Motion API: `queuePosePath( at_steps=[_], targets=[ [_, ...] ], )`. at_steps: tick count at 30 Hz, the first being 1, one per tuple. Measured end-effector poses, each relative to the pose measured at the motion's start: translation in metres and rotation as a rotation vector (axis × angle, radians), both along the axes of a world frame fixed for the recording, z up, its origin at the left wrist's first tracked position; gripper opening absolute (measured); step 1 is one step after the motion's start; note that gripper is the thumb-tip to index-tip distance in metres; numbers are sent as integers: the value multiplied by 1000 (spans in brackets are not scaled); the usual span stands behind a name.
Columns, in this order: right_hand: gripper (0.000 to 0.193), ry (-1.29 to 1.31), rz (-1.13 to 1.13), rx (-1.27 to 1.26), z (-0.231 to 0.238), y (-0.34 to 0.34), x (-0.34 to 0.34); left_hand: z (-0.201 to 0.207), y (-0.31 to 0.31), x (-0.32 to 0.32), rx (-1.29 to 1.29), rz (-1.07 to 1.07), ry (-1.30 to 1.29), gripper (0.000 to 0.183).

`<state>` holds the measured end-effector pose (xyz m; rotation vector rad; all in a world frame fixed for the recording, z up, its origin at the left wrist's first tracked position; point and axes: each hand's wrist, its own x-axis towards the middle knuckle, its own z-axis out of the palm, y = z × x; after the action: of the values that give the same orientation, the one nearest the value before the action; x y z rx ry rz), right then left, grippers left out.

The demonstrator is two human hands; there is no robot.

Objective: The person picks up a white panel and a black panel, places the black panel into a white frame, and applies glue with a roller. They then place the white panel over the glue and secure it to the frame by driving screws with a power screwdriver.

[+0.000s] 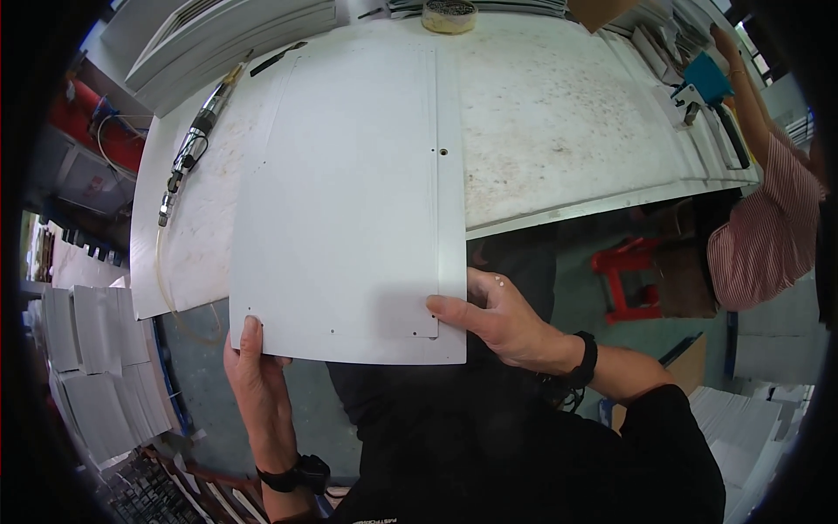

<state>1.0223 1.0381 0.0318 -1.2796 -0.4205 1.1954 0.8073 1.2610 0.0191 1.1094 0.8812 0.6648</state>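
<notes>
A long white panel [349, 201] reaches from the near side of the bench [559, 131] toward its far side, its lower end jutting past the bench's near edge and over the person's dark-clothed lap, between the two hands. The left hand [251, 354] grips the panel at its lower left corner, thumb flat on the upper face near the left edge and fingers curled below the lower edge. The right hand [511, 323] holds the right edge a little above the lower right corner, its thumb lying across the upper face and its other fingers at the edge and partly hidden beneath. Both hands are thus closed on the panel, and most of its length stretches away beyond them. Small dark holes dot the face, with a larger hole [443, 152] near the right edge, farther out than the right thumb; a narrow straight line runs parallel to that edge. On the bench left of the panel lies a pneumatic screwdriver [194, 144] with a clear hose [159, 271], well apart from the left hand. A slim dark tool [278, 59] lies near the panel's far left corner, and a round yellowish tub [449, 17] stands beyond its far end.
</notes>
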Motion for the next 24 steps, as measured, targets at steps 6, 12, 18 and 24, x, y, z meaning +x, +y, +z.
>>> queuePosePath(
  at_steps=[6, 12, 18, 24],
  targets=[
    [57, 116, 13, -99, 0, -7, -3, 10, -7, 44, -46, 27, -24, 45],
    [62, 250, 153, -109, 4, 16, -25, 1, -53, 24, -173, -261, 55, 52],
    [61, 252, 0, -66, 2, 23, -5, 0, -19, 1, -87, -309, 58, 45],
    [57, 269, -65, -44, 7, 38, -21, 15, -66, -4, -201, -265, 13, 52]
  ],
)
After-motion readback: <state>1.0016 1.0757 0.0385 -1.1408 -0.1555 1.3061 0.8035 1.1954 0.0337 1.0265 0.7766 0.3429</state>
